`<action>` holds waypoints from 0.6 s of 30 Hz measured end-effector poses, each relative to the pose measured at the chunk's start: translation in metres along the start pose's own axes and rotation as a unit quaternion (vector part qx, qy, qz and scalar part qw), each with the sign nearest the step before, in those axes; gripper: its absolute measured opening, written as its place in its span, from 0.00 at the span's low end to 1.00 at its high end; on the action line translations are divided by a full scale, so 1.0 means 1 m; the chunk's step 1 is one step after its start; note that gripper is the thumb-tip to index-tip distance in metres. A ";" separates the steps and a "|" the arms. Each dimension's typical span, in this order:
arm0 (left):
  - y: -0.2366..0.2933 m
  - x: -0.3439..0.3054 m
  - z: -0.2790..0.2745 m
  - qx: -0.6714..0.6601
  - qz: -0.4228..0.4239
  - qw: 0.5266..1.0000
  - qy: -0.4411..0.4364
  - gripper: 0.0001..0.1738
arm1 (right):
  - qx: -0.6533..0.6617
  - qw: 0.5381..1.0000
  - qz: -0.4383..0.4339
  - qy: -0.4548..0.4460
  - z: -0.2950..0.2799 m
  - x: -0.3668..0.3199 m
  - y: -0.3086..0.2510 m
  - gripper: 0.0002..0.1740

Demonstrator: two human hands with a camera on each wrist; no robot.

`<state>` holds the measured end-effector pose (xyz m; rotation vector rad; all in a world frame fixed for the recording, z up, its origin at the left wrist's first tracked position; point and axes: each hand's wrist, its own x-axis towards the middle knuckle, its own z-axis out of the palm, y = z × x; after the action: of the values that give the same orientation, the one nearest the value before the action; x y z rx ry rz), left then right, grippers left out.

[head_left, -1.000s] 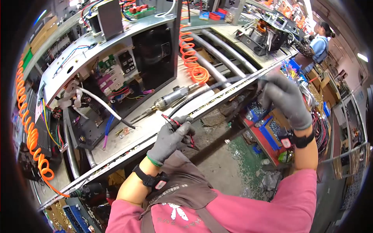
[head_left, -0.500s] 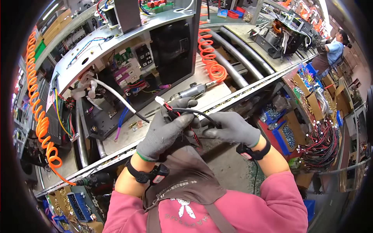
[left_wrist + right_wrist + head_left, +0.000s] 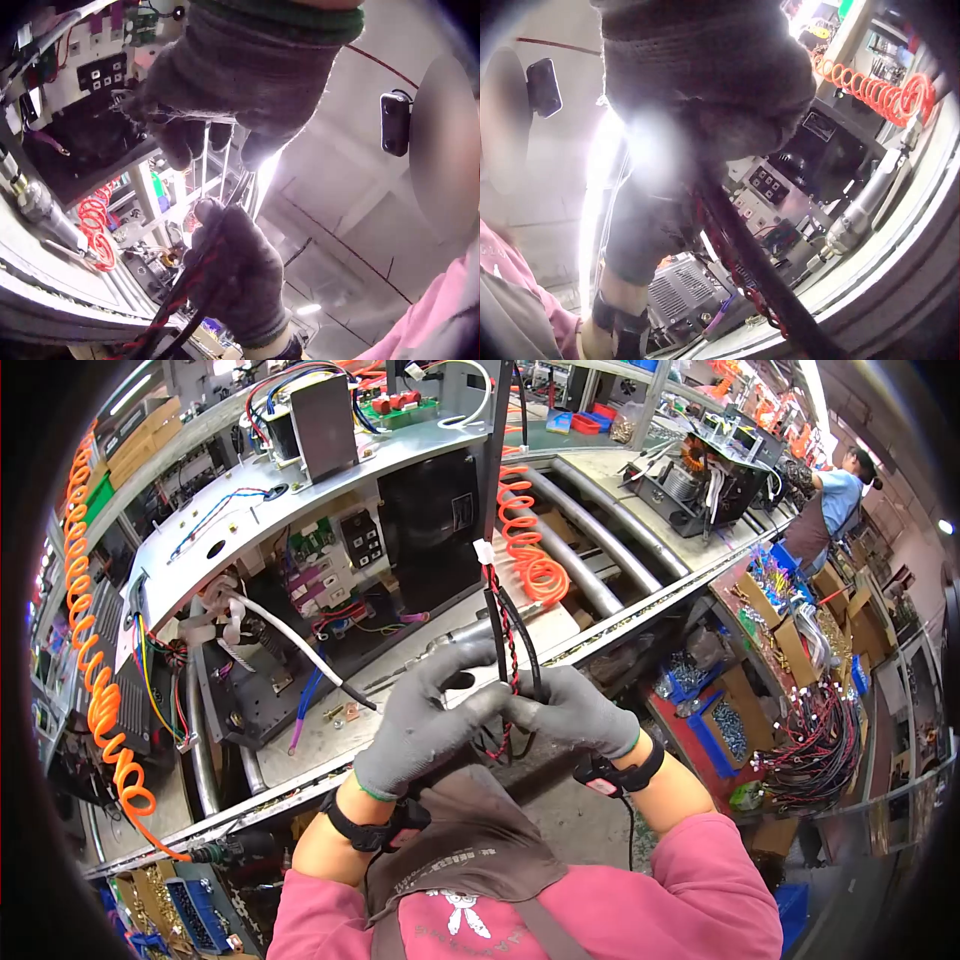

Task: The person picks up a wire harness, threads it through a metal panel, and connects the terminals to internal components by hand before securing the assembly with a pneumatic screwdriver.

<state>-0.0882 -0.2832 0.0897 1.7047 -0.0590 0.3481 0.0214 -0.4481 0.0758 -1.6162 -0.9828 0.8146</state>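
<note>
Both hands wear grey gloves and meet in front of the apron in the head view. The left hand [image 3: 425,715] pinches a bundle of black cable [image 3: 497,630] and twisted red-black wire [image 3: 510,645] between thumb and fingers. From the other side, the right hand [image 3: 580,715] grips the same bundle, fingertips close to the left thumb. A white connector [image 3: 484,552] tops the upright wires, and loops hang below the hands. In the right wrist view the black cable [image 3: 761,270] and red-black wire [image 3: 727,251] run down from the gloves.
An open metal chassis [image 3: 230,510] with boards and a white cable [image 3: 290,635] stands on the bench at left. A power tool [image 3: 450,635] lies beside an orange coiled hose [image 3: 540,575]. Parts bins [image 3: 722,730] and wire bundles [image 3: 815,750] are at right. Another person stands at the upper right.
The right hand has come in from the far right to join the left at the bundle. The white connector and wires, earlier low by the left hand, now point upward.
</note>
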 end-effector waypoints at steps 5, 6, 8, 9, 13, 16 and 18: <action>-0.006 0.007 0.004 -0.018 -0.002 1.000 -0.004 0.16 | -0.054 0.998 -0.004 -0.014 -0.005 -0.002 -0.007 0.13; -0.006 0.007 0.004 -0.019 -0.004 1.000 -0.002 0.16 | -0.094 0.996 -0.006 -0.003 -0.005 -0.002 -0.007 0.13; 0.003 0.008 0.004 -0.087 -0.057 0.994 0.015 0.16 | -0.155 0.986 -0.065 0.001 -0.006 0.001 -0.011 0.14; 0.005 0.010 0.005 -0.113 -0.024 0.993 0.014 0.18 | -0.151 0.985 -0.081 0.005 -0.005 0.004 -0.013 0.13; 0.026 0.019 0.006 -0.137 -0.022 0.990 0.031 0.17 | -0.070 0.997 -0.021 -0.030 -0.009 0.010 -0.025 0.13; 0.038 0.027 0.008 -0.145 -0.036 0.988 0.037 0.19 | -0.074 0.993 -0.086 -0.038 -0.016 0.014 -0.024 0.14; 0.037 0.032 0.010 -0.174 0.026 0.984 0.027 0.20 | -0.065 0.995 -0.073 0.031 -0.016 0.016 -0.040 0.14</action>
<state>-0.0641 -0.2943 0.1327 1.3482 -0.1188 0.3978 0.0345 -0.4353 0.1175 -1.6474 -1.1148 0.6075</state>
